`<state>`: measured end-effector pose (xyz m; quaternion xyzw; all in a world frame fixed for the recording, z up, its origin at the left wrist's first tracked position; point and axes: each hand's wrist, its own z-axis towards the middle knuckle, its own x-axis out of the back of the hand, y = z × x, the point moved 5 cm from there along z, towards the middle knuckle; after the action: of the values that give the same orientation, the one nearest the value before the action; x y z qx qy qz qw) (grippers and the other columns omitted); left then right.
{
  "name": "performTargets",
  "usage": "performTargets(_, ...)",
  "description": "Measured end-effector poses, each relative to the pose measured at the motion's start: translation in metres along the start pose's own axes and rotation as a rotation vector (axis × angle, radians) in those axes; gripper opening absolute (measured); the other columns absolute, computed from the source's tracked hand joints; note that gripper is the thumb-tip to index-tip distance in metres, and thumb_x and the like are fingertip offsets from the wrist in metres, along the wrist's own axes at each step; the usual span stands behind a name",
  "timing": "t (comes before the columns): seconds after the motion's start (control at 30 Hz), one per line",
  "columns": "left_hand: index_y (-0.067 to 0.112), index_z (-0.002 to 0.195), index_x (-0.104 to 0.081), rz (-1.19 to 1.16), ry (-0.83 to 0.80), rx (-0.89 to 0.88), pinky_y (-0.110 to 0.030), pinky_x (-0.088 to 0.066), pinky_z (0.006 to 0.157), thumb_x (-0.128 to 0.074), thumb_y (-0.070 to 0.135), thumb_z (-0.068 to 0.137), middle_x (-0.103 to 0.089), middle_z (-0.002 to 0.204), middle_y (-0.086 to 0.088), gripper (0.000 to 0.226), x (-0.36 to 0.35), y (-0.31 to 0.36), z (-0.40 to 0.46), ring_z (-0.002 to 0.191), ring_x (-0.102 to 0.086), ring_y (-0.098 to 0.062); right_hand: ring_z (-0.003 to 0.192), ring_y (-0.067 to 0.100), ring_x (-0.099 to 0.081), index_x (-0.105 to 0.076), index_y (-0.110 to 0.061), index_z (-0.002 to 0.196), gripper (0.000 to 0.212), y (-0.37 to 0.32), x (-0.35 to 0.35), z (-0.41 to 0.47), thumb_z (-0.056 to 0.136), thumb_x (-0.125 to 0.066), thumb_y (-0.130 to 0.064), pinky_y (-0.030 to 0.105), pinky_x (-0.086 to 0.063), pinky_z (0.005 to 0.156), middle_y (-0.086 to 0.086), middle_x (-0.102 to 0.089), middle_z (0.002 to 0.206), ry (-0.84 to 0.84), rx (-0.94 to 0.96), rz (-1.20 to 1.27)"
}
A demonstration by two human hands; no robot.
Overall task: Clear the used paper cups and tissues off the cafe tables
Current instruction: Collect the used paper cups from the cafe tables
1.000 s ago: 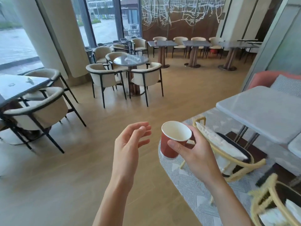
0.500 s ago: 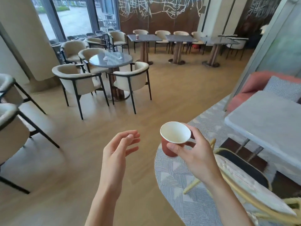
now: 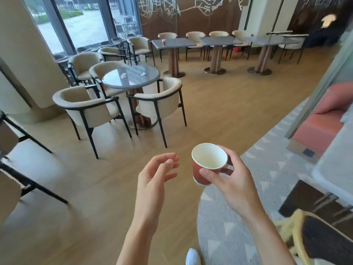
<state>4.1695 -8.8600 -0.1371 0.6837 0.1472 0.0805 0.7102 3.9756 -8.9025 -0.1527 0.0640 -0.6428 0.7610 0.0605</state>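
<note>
My right hand (image 3: 232,180) grips an empty red paper cup (image 3: 207,163) with a white inside, holding it upright at chest height over the floor. My left hand (image 3: 155,176) hangs beside it, fingers loosely curled and holding nothing. Ahead on the left stands a round grey table (image 3: 131,77) with two crumpled white tissues (image 3: 123,75) (image 3: 143,73) lying on it. Farther back, another small red paper cup (image 3: 163,42) stands on a square grey table (image 3: 174,43).
Cream armchairs (image 3: 89,109) (image 3: 162,100) ring the round table. More grey tables (image 3: 219,41) and chairs line the back wall. A patterned grey rug (image 3: 229,217), a pale table (image 3: 338,165), a pink sofa (image 3: 328,119) and a yellow chair (image 3: 305,240) lie on the right. Open wooden floor lies between.
The view has swung right and moved forward, so the round table is nearer and more central. My right hand keeps hold of the cup; my left hand stays beside it.
</note>
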Motion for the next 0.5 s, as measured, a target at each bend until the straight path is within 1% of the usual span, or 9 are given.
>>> performTargets(0.1, 0.011, 0.104, -0.075, 0.021, -0.003, -0.021, -0.045, -0.056, 0.094, -0.057, 0.013, 0.099, -0.077, 0.105, -0.003, 0.019, -0.021, 0.007, 0.09, 0.102, -0.072, -0.018, 0.106, 0.01, -0.068, -0.059, -0.039, 0.123, 0.064, 0.009, -0.008, 0.09, 0.066, -0.088, -0.037, 0.033, -0.057, 0.093, -0.014, -0.069, 0.118, -0.003, -0.004, 0.048)
performTargets(0.17, 0.01, 0.104, -0.075, 0.019, 0.003, -0.054, -0.044, -0.057, 0.093, -0.054, 0.01, 0.1, -0.076, 0.106, -0.003, 0.02, -0.034, 0.017, 0.148, 0.102, -0.071, -0.018, 0.107, 0.012, -0.068, -0.059, -0.039, 0.123, 0.066, 0.008, -0.011, 0.148, 0.063, -0.087, -0.042, 0.038, -0.057, 0.094, -0.013, -0.069, 0.119, -0.001, 0.011, 0.058)
performTargets(0.3, 0.011, 0.106, -0.074, 0.002, 0.008, -0.091, -0.042, -0.056, 0.091, -0.051, 0.008, 0.101, -0.076, 0.107, -0.003, 0.024, -0.054, 0.026, 0.236, 0.104, -0.071, -0.019, 0.106, 0.011, -0.068, -0.059, -0.038, 0.124, 0.063, 0.006, -0.015, 0.238, 0.069, -0.09, -0.033, 0.04, -0.057, 0.094, -0.013, -0.068, 0.119, -0.001, 0.035, 0.045)
performTargets(0.4, 0.01, 0.105, -0.074, -0.025, -0.003, -0.079, -0.042, -0.056, 0.092, -0.051, 0.008, 0.101, -0.076, 0.107, -0.004, 0.024, -0.072, 0.02, 0.305, 0.105, -0.071, -0.019, 0.106, 0.01, -0.068, -0.058, -0.041, 0.122, 0.064, 0.014, -0.02, 0.303, 0.067, -0.089, -0.039, 0.039, -0.056, 0.094, -0.015, -0.068, 0.12, 0.0, 0.027, 0.021)
performTargets(0.5, 0.01, 0.105, -0.074, -0.037, -0.037, -0.058, -0.042, -0.055, 0.092, -0.051, 0.008, 0.101, -0.076, 0.107, -0.005, 0.024, -0.091, 0.007, 0.376, 0.106, -0.07, -0.02, 0.107, 0.01, -0.067, -0.057, -0.042, 0.126, 0.066, 0.031, -0.033, 0.369, 0.07, -0.091, -0.035, 0.04, -0.056, 0.095, -0.013, -0.067, 0.122, -0.012, 0.028, -0.008)
